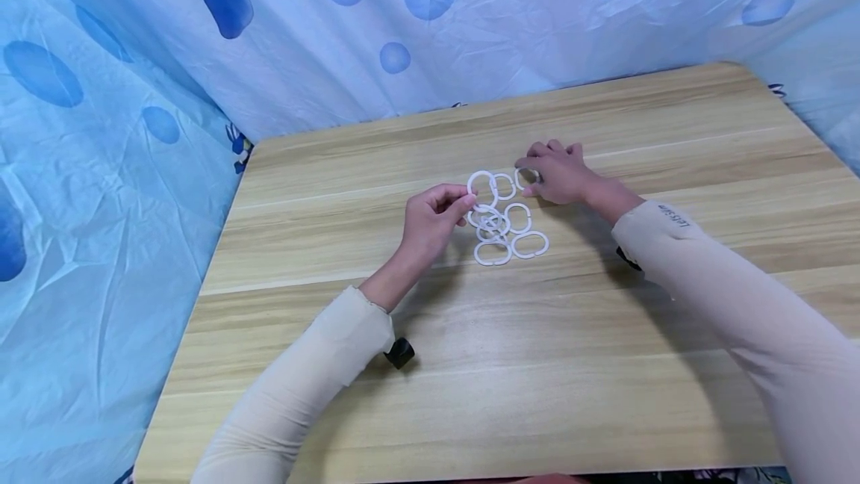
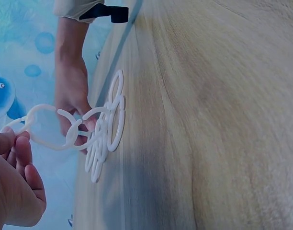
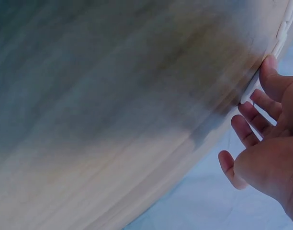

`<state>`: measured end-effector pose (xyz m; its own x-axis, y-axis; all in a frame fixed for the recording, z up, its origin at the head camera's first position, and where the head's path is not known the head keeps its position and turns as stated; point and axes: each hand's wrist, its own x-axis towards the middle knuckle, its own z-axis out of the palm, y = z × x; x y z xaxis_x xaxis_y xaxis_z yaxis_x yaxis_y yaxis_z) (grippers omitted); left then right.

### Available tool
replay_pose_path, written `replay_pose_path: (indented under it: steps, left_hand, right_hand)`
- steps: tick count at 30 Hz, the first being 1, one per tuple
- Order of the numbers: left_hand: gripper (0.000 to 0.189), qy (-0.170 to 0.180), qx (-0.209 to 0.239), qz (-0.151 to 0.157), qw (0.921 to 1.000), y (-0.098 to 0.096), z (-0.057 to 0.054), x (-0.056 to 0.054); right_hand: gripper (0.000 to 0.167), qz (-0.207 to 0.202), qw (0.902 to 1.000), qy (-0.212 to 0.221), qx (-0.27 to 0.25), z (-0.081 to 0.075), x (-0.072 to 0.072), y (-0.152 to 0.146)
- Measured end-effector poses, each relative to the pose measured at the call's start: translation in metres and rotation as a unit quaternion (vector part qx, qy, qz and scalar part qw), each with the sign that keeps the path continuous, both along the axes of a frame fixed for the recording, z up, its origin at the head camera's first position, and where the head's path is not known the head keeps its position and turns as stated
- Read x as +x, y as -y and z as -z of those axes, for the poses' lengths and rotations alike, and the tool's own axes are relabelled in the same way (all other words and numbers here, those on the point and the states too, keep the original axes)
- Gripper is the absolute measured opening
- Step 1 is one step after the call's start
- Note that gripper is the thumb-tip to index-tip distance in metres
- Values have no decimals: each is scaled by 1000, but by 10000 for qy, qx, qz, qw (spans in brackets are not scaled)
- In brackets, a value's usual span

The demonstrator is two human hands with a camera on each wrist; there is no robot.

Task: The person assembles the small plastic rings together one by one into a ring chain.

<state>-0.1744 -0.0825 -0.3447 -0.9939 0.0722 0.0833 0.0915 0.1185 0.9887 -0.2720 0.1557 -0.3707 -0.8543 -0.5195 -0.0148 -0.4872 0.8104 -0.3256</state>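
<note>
White plastic links (image 1: 493, 224) look partly chained, several apparently left unjoined on the table (image 1: 430, 394); left hand (image 1: 432, 219) pinches one, right hand (image 1: 559, 174) another.

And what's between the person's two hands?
White rings, some overlapping, are between the left hand and the right hand; the head view shows this.

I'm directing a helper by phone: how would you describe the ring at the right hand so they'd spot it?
On the table is a cluster of white rings. Go to its far right corner, by the right hand. The ring there is the only one between that hand's thumb and fingers.
</note>
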Motion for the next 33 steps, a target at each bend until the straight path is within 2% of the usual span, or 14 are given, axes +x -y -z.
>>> replay_pose_path:
  steps: [5, 14, 20, 23, 25, 28, 33]
  left_hand:
    - [17, 10, 17, 28, 10000, 0, 1, 0]
    - [19, 34, 43, 38, 10000, 0, 2, 0]
    - [15, 46, 41, 4, 10000, -1, 1, 0]
    - [13, 32, 21, -4, 10000, 0, 2, 0]
    - [13, 33, 6, -5, 10000, 0, 2, 0]
    - [13, 39, -22, -15, 10000, 1, 2, 0]
    - [13, 56, -41, -34, 10000, 2, 2, -1]
  right_hand:
    - [48, 98, 9998, -144, 54, -1, -1, 3]
    - [51, 255, 9996, -103, 79, -2, -1, 2]
    - [49, 166, 9973, -627, 346, -3, 0, -2]
    - [45, 97, 9951, -932, 313, -5, 2, -6]
    - [44, 105, 9950, -986, 119, -8, 4, -9]
    - [40, 219, 9955, -797, -460, -12, 8, -12]
    - [36, 352, 9864, -557, -1506, -20, 16, -13]
